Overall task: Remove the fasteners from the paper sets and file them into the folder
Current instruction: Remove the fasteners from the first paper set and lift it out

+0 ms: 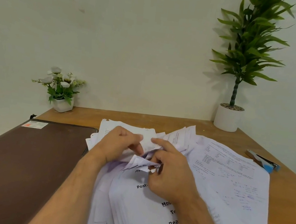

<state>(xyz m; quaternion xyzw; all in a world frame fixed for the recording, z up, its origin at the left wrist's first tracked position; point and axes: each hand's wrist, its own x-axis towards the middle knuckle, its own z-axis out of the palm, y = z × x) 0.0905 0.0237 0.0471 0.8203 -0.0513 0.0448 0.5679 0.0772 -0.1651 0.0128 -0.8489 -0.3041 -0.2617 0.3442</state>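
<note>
A person's two hands work at the top corner of a paper set point(151, 206) in the lower centre of the frame. The left hand point(120, 144), fingers curled, pinches the sheets at the corner, thumb on top. The right hand point(167, 172) grips the crumpled, folded-back corner point(142, 162) between bent fingers and thumb, its forefinger stretched out toward the left hand. Whether a fastener sits at that corner cannot be told; the hands hide it.

The set lies on a loose spread of printed and handwritten papers point(229, 171) that fans to the right across a wooden desk point(286, 196). A closed brown folder point(24, 161) lies flat at lower left, just beside the papers, a label on its far corner. At the right edge, apart from the papers, a stapler point(263, 160) with a blue end rests on the desk. A small pot of white flowers point(60, 89) stands at the desk's far left corner, a tall green plant point(241, 67) in a white pot at the far right, both against a pale wall.
</note>
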